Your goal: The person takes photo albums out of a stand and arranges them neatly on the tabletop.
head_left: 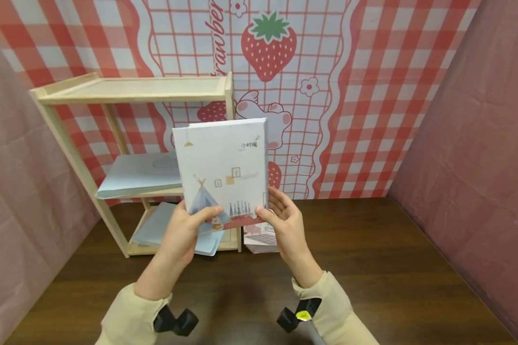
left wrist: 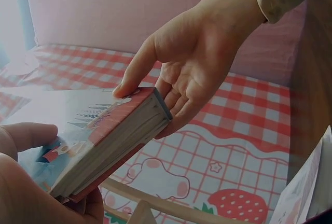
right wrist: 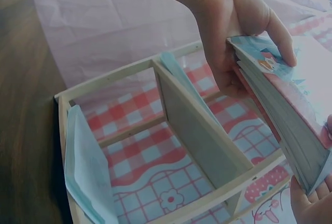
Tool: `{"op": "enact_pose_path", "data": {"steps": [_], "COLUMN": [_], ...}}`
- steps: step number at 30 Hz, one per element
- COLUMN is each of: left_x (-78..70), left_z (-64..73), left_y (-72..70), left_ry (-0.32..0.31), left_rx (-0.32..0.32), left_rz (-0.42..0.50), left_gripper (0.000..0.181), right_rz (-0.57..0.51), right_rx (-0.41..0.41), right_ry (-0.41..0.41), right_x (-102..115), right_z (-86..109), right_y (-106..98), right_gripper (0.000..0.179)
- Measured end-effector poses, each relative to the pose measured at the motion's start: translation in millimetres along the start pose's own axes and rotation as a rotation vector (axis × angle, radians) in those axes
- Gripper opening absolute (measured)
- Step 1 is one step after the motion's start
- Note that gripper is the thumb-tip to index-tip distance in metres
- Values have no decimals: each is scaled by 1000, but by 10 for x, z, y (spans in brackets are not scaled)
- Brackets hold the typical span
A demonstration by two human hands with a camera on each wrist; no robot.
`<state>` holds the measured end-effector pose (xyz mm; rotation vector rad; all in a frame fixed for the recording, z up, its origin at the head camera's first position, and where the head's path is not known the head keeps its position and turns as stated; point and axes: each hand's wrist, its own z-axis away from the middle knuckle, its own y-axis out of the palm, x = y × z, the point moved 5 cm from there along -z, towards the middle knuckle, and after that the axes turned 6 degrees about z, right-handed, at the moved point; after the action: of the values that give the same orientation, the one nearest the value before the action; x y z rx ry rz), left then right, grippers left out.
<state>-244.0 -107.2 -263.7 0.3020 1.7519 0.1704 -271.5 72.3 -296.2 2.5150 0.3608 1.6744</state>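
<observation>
Both hands hold up a thick notebook (head_left: 222,158), its white cover printed with a blue tent, small framed pictures and a reddish strip along the lower edge. My left hand (head_left: 179,235) grips its lower left corner, thumb on the cover and fingers behind. At the lower right, my right hand (head_left: 288,225) pinches it with the thumb in front and fingers at the back. The left wrist view shows the page block (left wrist: 116,143) between the cover and a red back. Part of a wooden shelf (head_left: 134,98) is hidden behind the notebook.
Light blue books lie on the shelf's middle board (head_left: 140,171) and bottom board (head_left: 155,225). Another illustrated book (head_left: 261,239) stands on the brown table (head_left: 371,258), right of the shelf. A red-checked strawberry cloth (head_left: 380,96) hangs behind, with pink cloth at both sides.
</observation>
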Motion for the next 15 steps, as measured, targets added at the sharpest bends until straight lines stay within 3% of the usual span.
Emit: {"op": "enact_pose_path", "data": {"steps": [3,6,9,10,13,15], "left_x": [104,442,619,660,445,333], "left_z": [-56,-281,-401,-435,-289,-220], "left_y": [-20,-181,-251,-268,-99,-5], "left_ry": [36,91,96,82,27,2], "left_rx": [44,117,147,116,63,46], "left_rz": [25,81,126,97,65,56], "left_gripper": [36,41,42,44,50,48], "right_rz": [-2,19,48,40,8,-7], "right_rx": [-6,-9,9,22,51,52], "right_ry": [10,14,-32,-56,-142,-151], "right_x": [12,13,-45,-92,-362,-519], "right_z": [8,9,-15,-33,-143,-204], "right_y": [-29,-64,-110,-138,-283,-374], "right_gripper": [46,47,51,52,54,55]}}
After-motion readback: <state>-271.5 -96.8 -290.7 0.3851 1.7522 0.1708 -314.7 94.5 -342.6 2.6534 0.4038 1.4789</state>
